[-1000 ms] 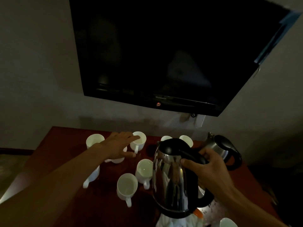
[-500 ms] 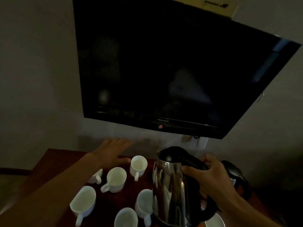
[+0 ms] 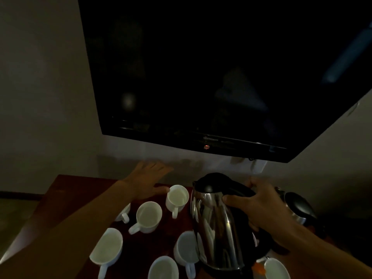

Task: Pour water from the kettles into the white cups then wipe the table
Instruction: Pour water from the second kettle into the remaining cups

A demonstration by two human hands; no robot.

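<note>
A steel kettle with a black lid and handle is upright over the red-brown table. My right hand grips its handle. Several white cups stand to its left and front: a far cup, a middle cup, a near-left cup, a bottom cup and one partly behind the kettle. My left hand is spread flat, fingers apart, above the table's far edge beside the far cup, holding nothing.
A second kettle stands at the right behind my right hand. Another white cup is at the bottom right. A large dark wall-mounted TV hangs over the table. The room is dim.
The view has tilted up, so the table sits lower in frame. My left hand has lifted off the cups toward the wall. The kettle stays upright in my right hand.
</note>
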